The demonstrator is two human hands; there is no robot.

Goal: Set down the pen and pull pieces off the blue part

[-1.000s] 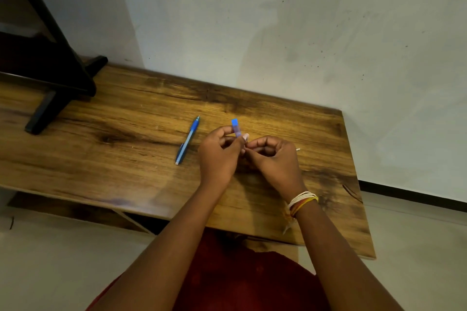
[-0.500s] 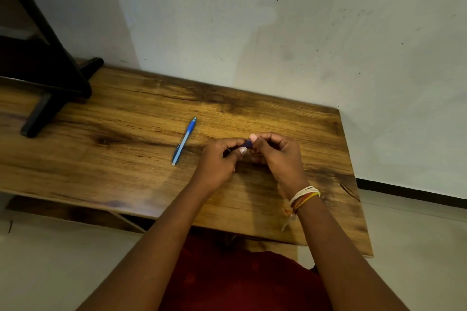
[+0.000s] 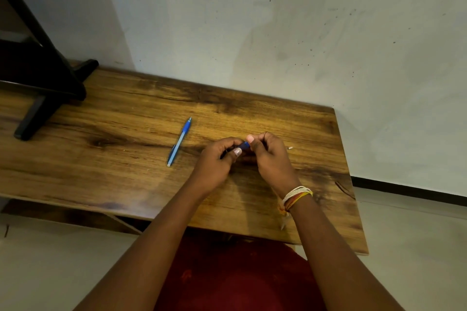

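Item: small blue pen part, pinched between your left hand and right hand, both curled round it, above the wooden table toward its right edge; blue pen lying mid-table, apart, left of your hands

Wooden table against scuffed white wall; pale floor.

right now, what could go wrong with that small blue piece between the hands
The small blue piece is only pinched between the left hand and the right hand, so it could slip and drop onto the table. A tiny white bit lies loose beside the right hand and could get brushed off.
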